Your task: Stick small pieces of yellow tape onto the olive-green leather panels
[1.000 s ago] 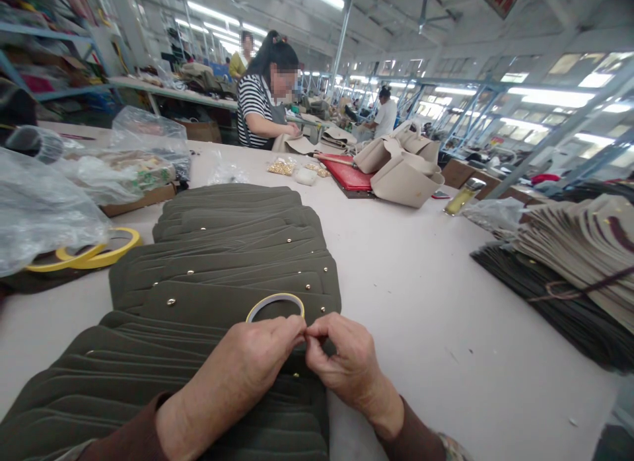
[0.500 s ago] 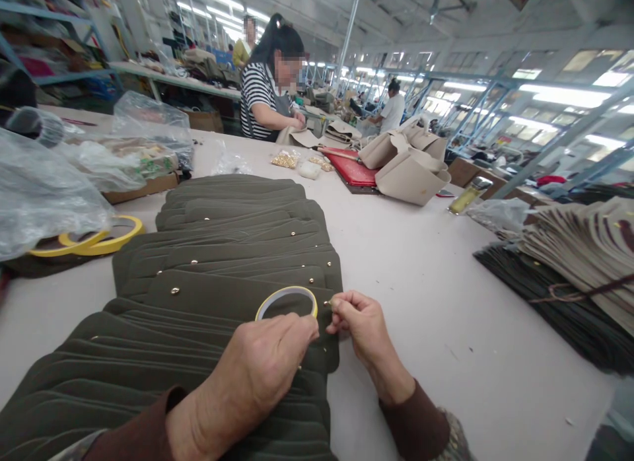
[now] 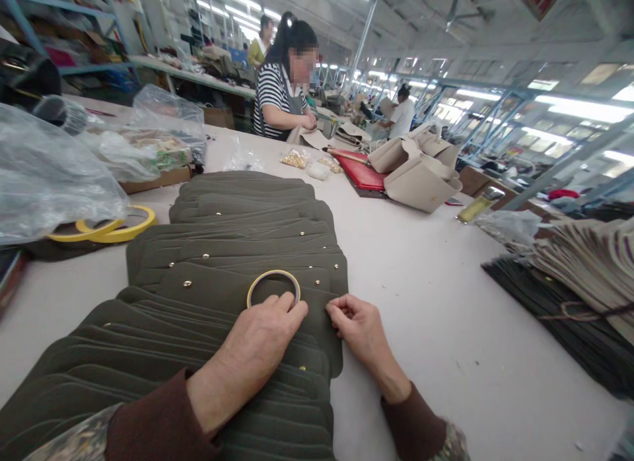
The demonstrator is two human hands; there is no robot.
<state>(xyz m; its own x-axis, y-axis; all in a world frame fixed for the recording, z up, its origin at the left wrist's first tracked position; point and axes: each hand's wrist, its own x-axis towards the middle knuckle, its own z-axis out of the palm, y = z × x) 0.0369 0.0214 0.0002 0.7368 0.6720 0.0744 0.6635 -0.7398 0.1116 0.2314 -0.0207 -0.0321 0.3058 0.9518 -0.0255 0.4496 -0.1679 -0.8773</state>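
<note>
My left hand [image 3: 250, 358] is closed around the lower side of a roll of yellow tape [image 3: 273, 272], which stands upright above the olive-green panels. At the panels' right edge, my right hand [image 3: 364, 332] has thumb and forefinger pinched together; whatever lies between them is hidden. Overlapping rows of flat olive panels [image 3: 163, 309] with rounded ends spread beneath my left hand. Small gold studs show on several panels, among them a larger stud [image 3: 187, 284] left of the tape roll.
Two yellow tape rolls [image 3: 129, 234] lie at left beside clear plastic bags [image 3: 44, 177]. Gold hardware in small bags [image 3: 296, 158] sits farther back, near a red board [image 3: 364, 172] and beige bag pieces [image 3: 421, 183]. Stacked strips [image 3: 584, 276] occupy the right. A co-worker [image 3: 284, 84] handles beige material.
My left hand has moved left and a little lower with the tape roll, away from my right hand. The small gold piece at my right fingertips no longer shows. The camera view has shifted slightly.
</note>
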